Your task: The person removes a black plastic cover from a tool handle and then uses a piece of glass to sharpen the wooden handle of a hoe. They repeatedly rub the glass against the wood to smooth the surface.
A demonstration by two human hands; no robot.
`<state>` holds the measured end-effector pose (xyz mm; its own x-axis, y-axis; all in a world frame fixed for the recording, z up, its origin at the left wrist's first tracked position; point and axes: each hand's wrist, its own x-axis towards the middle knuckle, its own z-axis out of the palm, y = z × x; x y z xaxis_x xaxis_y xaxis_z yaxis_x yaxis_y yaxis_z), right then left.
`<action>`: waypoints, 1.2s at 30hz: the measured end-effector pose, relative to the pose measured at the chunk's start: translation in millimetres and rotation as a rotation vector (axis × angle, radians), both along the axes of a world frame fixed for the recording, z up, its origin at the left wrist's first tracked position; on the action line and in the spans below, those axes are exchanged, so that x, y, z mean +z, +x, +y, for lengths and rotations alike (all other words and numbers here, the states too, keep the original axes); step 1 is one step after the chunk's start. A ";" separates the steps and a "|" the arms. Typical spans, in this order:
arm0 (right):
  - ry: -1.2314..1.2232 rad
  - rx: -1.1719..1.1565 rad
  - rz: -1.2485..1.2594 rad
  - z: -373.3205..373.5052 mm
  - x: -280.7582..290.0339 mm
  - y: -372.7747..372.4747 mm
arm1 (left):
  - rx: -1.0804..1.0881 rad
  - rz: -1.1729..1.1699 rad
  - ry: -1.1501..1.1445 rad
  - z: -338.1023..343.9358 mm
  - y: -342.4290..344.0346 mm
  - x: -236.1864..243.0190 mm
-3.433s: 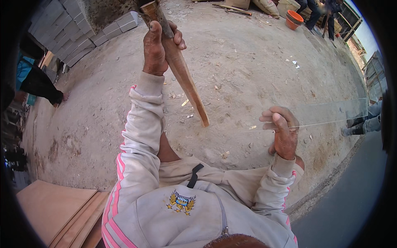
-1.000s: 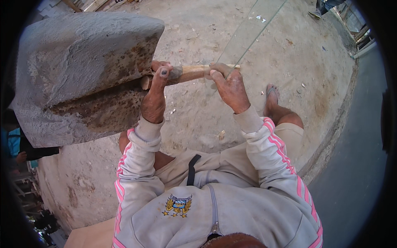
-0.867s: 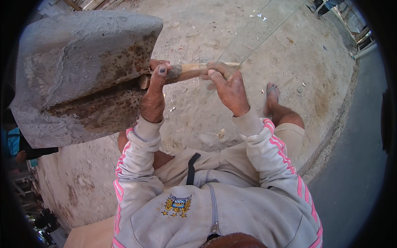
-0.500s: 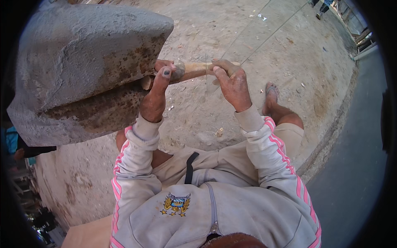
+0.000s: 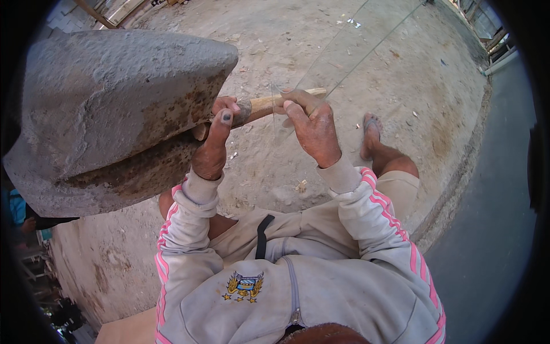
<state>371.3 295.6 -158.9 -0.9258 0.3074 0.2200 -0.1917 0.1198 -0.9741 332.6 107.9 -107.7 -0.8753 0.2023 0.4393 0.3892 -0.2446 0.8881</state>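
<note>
At upper left, a grey, dirt-crusted shovel blade [image 5: 114, 103] with rusty patches lies sideways in my grip. My left hand [image 5: 213, 146] is closed round the shovel's short wooden handle [image 5: 258, 107] at the socket end, thumb on top. The handle's pale, tapered end points right. My right hand [image 5: 312, 129] holds a long strip of clear glass [image 5: 358, 46] against that pale wood, thumb uppermost and fingers curled. The glass slants away toward the top right, its near end lying across the handle.
I sit low over dusty ground [image 5: 424, 86] with small scraps; my sandalled foot [image 5: 372, 132] is at right. A grey smooth strip of floor [image 5: 481, 189] runs along the right. A person in blue [image 5: 20, 209] is at far left, a board [image 5: 123, 327] behind me at lower left.
Since the first frame, the shovel has turned sideways, its blade coming into upper left. My right hand has brought the glass onto the handle. Over the last second both have shifted only slightly.
</note>
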 end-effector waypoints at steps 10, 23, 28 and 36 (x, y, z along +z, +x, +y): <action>-0.190 0.040 -0.106 8.5 8.5 3.0 | -0.278 -0.024 -0.076 -17.8 -9.1 -19.0; -0.054 0.176 -0.141 10.1 24.0 17.9 | -0.191 -0.053 -0.223 -20.0 -4.2 -14.3; -0.140 0.170 -0.125 13.8 23.3 14.6 | -0.144 0.131 -0.399 -33.0 -14.3 -30.3; -0.143 0.180 -0.186 17.6 35.8 18.4 | -0.486 0.416 -0.053 -16.8 -33.9 -18.0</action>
